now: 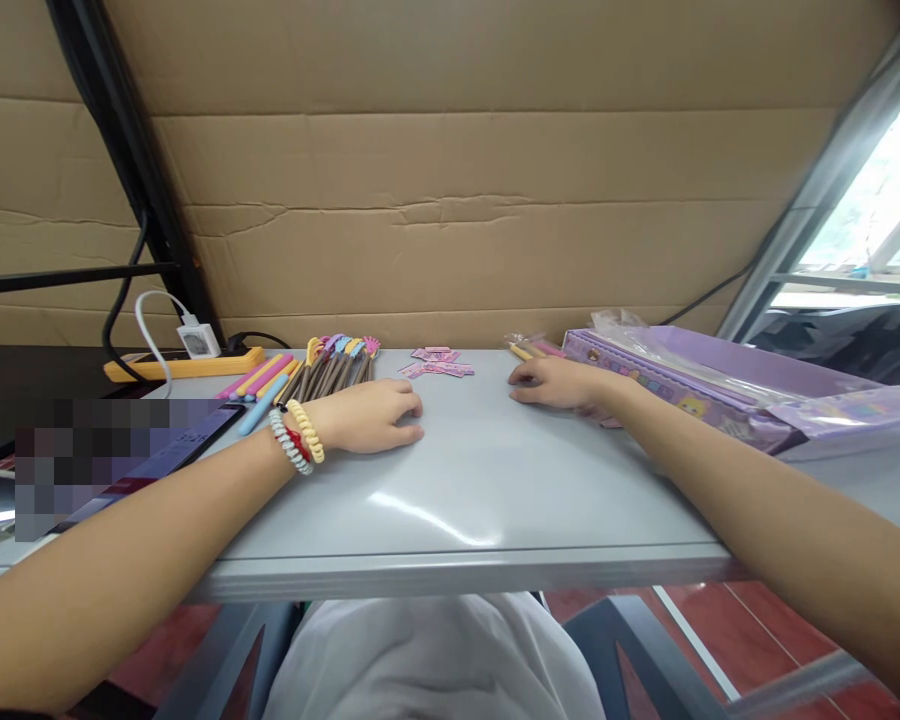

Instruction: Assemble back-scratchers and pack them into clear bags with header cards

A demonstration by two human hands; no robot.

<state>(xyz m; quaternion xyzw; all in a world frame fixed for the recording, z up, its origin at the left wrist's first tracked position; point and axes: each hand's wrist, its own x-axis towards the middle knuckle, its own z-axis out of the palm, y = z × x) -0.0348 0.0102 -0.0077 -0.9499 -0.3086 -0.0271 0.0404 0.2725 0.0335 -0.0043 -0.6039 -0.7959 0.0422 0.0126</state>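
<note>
Left hand (375, 415): slack, nothing visibly held | right hand (546, 383): loosely curled, likewise | pens (337, 375) left, purple box (675, 396) right, presumably for either hand's easy reach

Center left: pens (270, 375) in pink, yellow and light blue; sticks (337, 375) with brown shafts and yellow, blue, purple and pink tops. Left of center: bracelets (305, 430), pale yellow, grey and red. Center: pink cards (442, 368). Right: purple box (645, 380), multicoloured print along its side. Middle: pale grey table (450, 470). Top: brown cardboard (457, 160). Lower right: red tiles (720, 630).
</note>
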